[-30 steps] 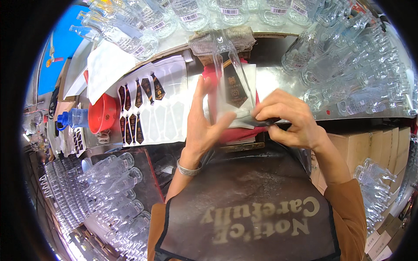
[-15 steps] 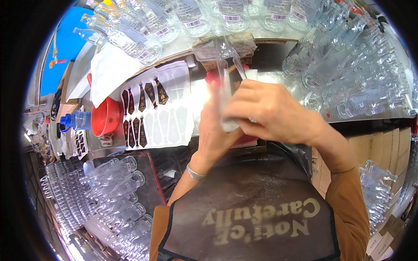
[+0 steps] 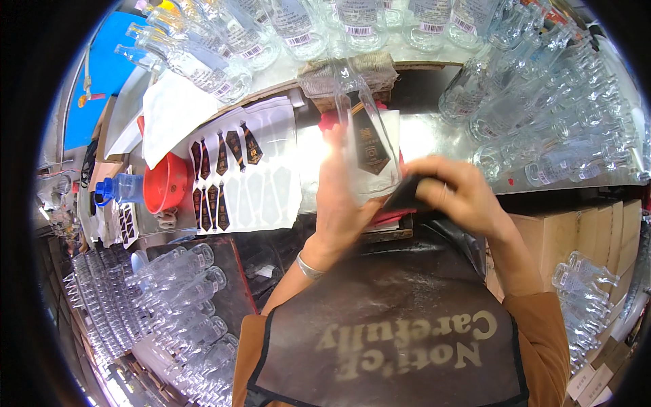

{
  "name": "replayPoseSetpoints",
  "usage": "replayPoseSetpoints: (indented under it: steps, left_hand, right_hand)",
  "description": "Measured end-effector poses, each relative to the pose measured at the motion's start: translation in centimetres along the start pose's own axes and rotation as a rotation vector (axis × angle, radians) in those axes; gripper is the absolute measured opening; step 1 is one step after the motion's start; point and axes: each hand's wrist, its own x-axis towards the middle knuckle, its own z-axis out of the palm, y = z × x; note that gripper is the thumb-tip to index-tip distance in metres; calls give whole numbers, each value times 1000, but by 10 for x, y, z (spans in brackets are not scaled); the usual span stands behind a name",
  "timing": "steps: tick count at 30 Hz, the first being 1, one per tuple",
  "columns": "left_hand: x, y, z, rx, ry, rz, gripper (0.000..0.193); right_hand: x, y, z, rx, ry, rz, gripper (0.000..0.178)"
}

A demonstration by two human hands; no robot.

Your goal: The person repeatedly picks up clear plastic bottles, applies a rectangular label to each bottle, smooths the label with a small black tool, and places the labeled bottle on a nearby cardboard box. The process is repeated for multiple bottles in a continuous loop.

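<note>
Metal bench (image 3: 422, 139) under label sheets (image 3: 247, 166), glass bottles (image 3: 500, 126)

Workshop: massed glass bottles (image 3: 549, 105), cartons (image 3: 566, 237)

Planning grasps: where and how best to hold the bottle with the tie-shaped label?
Likely the wide lower body of the bottle, from the person's left: it lies base toward them, narrow neck away over the folded cloth; the dark label faces up, so a side hold should clear it.

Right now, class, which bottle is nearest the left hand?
The bottle with the dark tie-shaped label, its neck over the cloth pad; the others are grouped farther from the left hand.
</note>
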Motion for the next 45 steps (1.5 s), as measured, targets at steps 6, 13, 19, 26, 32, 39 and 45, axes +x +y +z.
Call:
replayPoseSetpoints:
  steps: [6,13,19,26,32,39,45]
  left_hand:
    - [8,5,-13,-635,-117,-183,114]
    - [-17,-23,-14,51,-104,49,94]
    - [4,-50,-90,146,66,34,81]
    - [88,-131,-195,680,290,32,44]
    - [108,-151,-219,580,146,-24,17]
    - [117,-178,-235,317,113,-63,13]
    - [123,-162,-231,515,77,-148,12]
  right_hand:
    - [29,44,13,484,7,426,56]
    - [17,-3,22,-296,81,210,35]
    - [13,12,19,-323,149,211,28]
    - [24,8,15,-338,274,208,27]
    - [35,4,20,-333,341,174,25]
    - [53,-8,28,-364,386,157,23]
    - [61,-12,37,-427,410,140,21]
